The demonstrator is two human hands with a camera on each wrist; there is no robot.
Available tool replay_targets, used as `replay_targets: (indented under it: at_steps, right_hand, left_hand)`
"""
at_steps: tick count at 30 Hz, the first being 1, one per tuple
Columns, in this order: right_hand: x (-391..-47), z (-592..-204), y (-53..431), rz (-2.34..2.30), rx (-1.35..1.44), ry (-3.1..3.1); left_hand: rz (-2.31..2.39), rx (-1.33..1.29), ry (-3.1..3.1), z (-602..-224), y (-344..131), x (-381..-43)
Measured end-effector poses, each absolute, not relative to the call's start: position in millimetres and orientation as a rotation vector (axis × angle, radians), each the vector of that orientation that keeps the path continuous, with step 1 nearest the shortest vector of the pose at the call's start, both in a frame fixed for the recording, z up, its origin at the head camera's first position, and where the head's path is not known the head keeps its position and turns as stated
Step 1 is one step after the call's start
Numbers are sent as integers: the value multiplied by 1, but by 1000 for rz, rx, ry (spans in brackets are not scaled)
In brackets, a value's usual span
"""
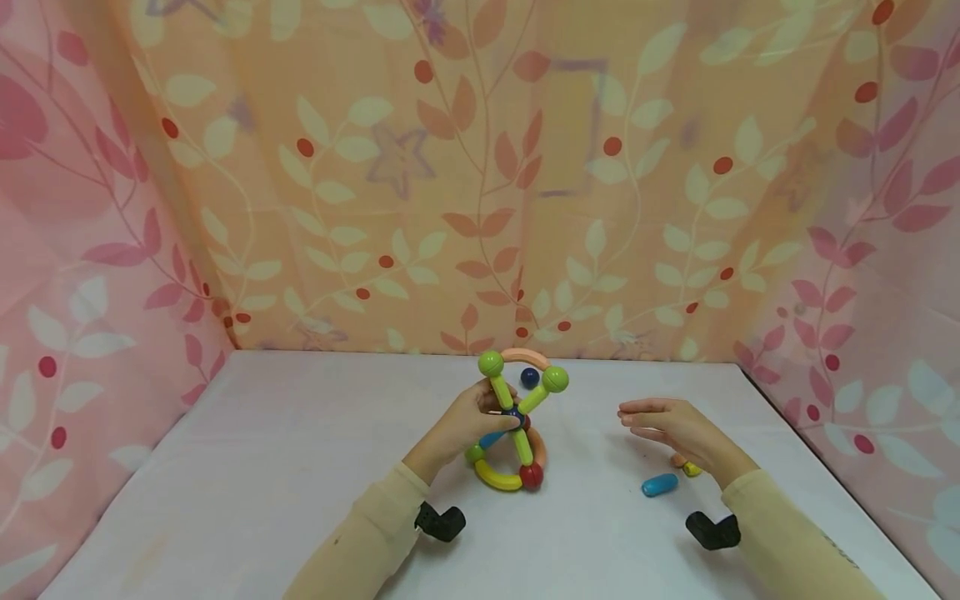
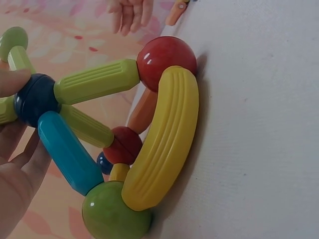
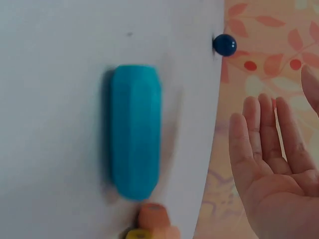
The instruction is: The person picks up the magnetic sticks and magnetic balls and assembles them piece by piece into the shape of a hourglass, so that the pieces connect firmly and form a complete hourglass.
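Note:
My left hand (image 1: pixel 468 423) pinches a building-toy frame of coloured balls and rods at its dark blue centre ball (image 2: pixel 36 101). Light green rods (image 2: pixel 97 81) and a blue rod (image 2: pixel 70 152) fan out from that ball. Low on the frame, a curved yellow rod (image 2: pixel 164 139) joins a red ball (image 2: pixel 167 59) to a green ball (image 2: pixel 112 209), close to the tabletop. Two green balls and a curved orange rod (image 1: pixel 525 357) form its top. Fingers extended and holding nothing, my right hand (image 1: pixel 675 425) hovers above a loose blue rod (image 3: pixel 135 132).
A loose dark blue ball (image 1: pixel 529 378) sits on the white table (image 1: pixel 300 433) behind the frame. Beneath the right hand lie an orange piece (image 3: pixel 153 217) and a yellow piece (image 1: pixel 692 469). Patterned cloth (image 1: pixel 480 167) hangs at the table's back and sides.

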State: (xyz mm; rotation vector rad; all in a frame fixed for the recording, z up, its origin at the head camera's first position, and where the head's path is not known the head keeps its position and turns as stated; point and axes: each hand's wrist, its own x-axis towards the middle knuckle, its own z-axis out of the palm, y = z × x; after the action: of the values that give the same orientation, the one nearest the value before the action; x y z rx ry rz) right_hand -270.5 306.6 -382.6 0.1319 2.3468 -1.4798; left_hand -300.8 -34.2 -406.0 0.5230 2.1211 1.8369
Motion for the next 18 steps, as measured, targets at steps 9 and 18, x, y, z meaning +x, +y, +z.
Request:
replay_targets:
  at_steps: [9, 18]
  right_hand:
    - [-248, -391, 330, -1357, 112, 2492]
    - [-231, -397, 340, -1298, 51, 2498]
  left_hand:
    - [1851, 447, 2229, -408, -30, -300]
    - [1879, 388, 2275, -410, -26, -296]
